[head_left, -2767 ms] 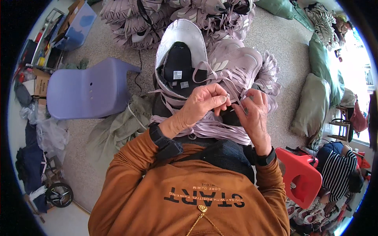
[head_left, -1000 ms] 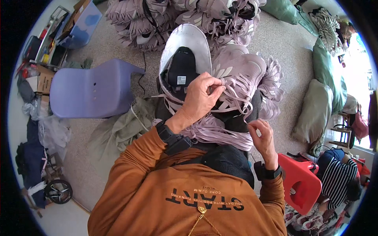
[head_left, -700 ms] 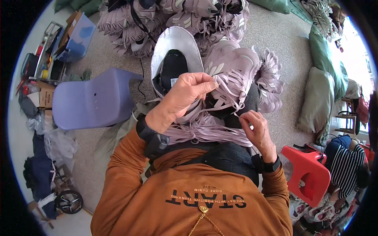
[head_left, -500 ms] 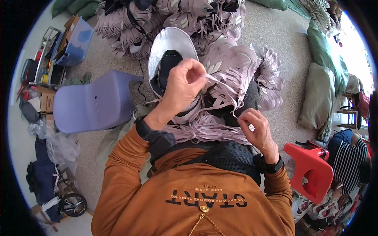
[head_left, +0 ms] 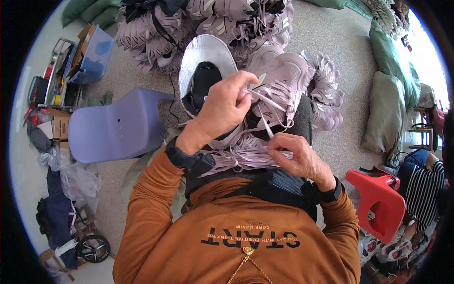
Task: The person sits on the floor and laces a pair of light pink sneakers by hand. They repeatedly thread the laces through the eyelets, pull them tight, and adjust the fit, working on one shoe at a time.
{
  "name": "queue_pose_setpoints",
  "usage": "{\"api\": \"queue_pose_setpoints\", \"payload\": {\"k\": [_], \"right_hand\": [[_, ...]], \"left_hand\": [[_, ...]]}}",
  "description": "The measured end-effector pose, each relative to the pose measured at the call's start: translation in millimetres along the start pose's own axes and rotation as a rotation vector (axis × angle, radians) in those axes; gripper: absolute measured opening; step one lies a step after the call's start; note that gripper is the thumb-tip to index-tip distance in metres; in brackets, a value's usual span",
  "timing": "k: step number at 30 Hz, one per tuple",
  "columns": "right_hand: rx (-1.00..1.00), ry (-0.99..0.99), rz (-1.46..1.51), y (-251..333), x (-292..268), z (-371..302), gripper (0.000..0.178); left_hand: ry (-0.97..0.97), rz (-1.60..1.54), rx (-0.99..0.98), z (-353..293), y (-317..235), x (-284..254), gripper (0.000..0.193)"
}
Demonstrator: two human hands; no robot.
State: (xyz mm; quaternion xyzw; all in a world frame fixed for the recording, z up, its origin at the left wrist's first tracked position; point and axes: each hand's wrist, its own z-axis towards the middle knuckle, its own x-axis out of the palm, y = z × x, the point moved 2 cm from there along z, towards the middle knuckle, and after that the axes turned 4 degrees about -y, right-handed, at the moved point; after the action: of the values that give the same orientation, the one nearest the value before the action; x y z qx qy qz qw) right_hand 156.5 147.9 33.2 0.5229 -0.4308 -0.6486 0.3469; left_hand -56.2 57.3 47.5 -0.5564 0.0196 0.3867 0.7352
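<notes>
Pale pink sneakers [head_left: 292, 68] rest in front of me, their toes pointing away, with laces threaded through the eyelets of the nearer one. My left hand [head_left: 226, 102] pinches one stretch of shoelace above that shoe's left side. Just beyond the shoe's near end, my right hand [head_left: 302, 155] is closed on another stretch of the shoelace [head_left: 267, 128], which runs up to the shoe. A bundle of loose pink laces [head_left: 231, 158] lies across my lap, below both hands. Left of the shoes, a white hat-like thing [head_left: 203, 47] with a dark inside is partly covered by my left hand.
Piles of pink sneakers [head_left: 161, 38] stand beyond. A purple plastic chair [head_left: 113, 125] is at left, near a blue bin [head_left: 98, 54]. At right are a red stool [head_left: 378, 203], full sacks [head_left: 385, 111] and another person in a striped top [head_left: 423, 191].
My right hand has moved left and slightly nearer me, drawing its lace straighter. My left hand has shifted slightly right, its fingers closer over the shoe.
</notes>
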Motion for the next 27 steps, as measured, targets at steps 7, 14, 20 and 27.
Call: {"api": "queue_pose_setpoints", "payload": {"k": [7,14,20,27], "right_hand": [[0.158,-0.128,-0.110,-13,-5,-28,0.007],[0.372,-0.094,-0.188,-11,-26,-56,0.010],[0.425,-0.136,-0.003,-17,-38,-64,0.015],[0.390,-0.276,0.316,-28,-41,-71,0.019]], "left_hand": [[-0.332,-0.208,-0.126,-18,17,27,0.016],[-0.294,-0.227,-0.253,-27,36,36,0.011],[-0.224,-0.203,-0.329,-23,28,33,0.013],[-0.235,-0.138,-0.286,-26,28,35,0.015]]}}
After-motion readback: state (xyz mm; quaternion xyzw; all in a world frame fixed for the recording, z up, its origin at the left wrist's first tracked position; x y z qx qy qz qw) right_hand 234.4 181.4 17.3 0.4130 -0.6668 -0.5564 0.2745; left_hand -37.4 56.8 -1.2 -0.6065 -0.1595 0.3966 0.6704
